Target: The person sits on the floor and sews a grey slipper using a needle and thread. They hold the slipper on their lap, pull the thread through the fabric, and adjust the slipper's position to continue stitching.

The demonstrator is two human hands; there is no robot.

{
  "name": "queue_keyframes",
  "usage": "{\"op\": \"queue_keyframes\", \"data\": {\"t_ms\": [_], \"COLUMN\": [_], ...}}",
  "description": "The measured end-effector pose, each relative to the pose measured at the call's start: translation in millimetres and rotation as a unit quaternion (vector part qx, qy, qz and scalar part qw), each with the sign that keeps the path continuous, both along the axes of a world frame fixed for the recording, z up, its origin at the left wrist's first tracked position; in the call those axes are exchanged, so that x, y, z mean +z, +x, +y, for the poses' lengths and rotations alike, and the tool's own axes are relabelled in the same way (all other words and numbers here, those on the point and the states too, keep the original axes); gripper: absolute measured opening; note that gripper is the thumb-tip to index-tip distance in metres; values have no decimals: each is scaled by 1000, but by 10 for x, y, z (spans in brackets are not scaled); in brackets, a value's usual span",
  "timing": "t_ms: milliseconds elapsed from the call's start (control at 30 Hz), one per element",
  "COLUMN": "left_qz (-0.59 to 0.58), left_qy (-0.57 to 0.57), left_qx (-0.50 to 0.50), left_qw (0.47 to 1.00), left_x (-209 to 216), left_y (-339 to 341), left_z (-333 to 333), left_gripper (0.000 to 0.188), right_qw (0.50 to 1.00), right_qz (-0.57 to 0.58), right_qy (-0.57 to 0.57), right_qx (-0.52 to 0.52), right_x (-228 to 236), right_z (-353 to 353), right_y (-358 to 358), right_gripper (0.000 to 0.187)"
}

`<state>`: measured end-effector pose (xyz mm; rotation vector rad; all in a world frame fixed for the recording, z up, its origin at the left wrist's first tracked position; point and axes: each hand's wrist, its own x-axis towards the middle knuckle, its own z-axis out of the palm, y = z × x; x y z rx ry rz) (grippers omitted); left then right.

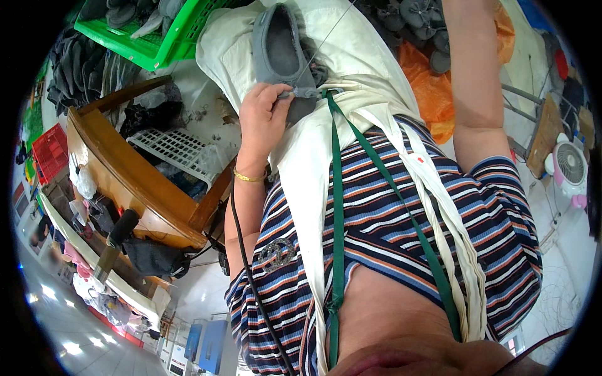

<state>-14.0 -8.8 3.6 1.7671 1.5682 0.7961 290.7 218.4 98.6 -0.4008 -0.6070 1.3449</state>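
Nearest the lens is the person's own torso in a striped knit shirt (389, 207) of navy, orange and white bands, filling the lower middle of the view. Over it hangs a cream apron (307, 156) with green straps (337, 207) running down the chest; the apron cloth spreads across the lap toward the top of the picture. To the left stands a wooden workbench (135, 182), with a white slotted plastic tray (169, 147) just behind it. A green plastic crate (163, 37) sits at the upper left, holding grey pieces. An orange plastic bag (426, 81) lies at the upper right, beside a heap of grey slippers (420, 19).

On the apron in the lap rests a grey felt slipper (279, 50), opening up. The left hand (263, 116) is curled at the slipper's near end, fingertips pinched on its grey edge; a gold bracelet (248, 177) circles that wrist. A thin thread (326, 34) runs taut from that spot toward the top. The right forearm (473, 75) rises out of the top edge, so the right hand is out of sight and its grip cannot be told.
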Motion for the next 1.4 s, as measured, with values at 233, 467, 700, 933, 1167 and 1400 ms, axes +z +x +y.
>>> {"op": "queue_keyframes", "data": {"t_ms": [233,467,700,933,1167,1400], "left_qz": [-22,-50,-51,-52,-30,-30], "left_qy": [-51,-17,-39,-53,-48,-63], "left_qx": [13,13,35,49,49,41], "left_qw": [998,999,997,996,997,997], "left_x": [84,-28,-39,-64,-66,-56], "left_y": [14,-41,-15,-10,-5,10], "left_z": [2,11,12,21,25,8], "left_gripper": [17,16,14,14,15,14], "right_qw": [968,652,521,650,835,865], "right_qz": [-244,-650,-674,-662,-221,-58], "right_qy": [-55,335,512,346,-207,-194], "right_qx": [36,201,108,144,459,460], "right_x": [-336,-986,-1198,-1079,-1029,-1377], "right_z": [-352,-1106,-1098,-1066,-1188,-605], "right_y": [-339,-871,-1134,-1184,-1636,-1691], "right_gripper": [4,13,12,17,36,28]}}
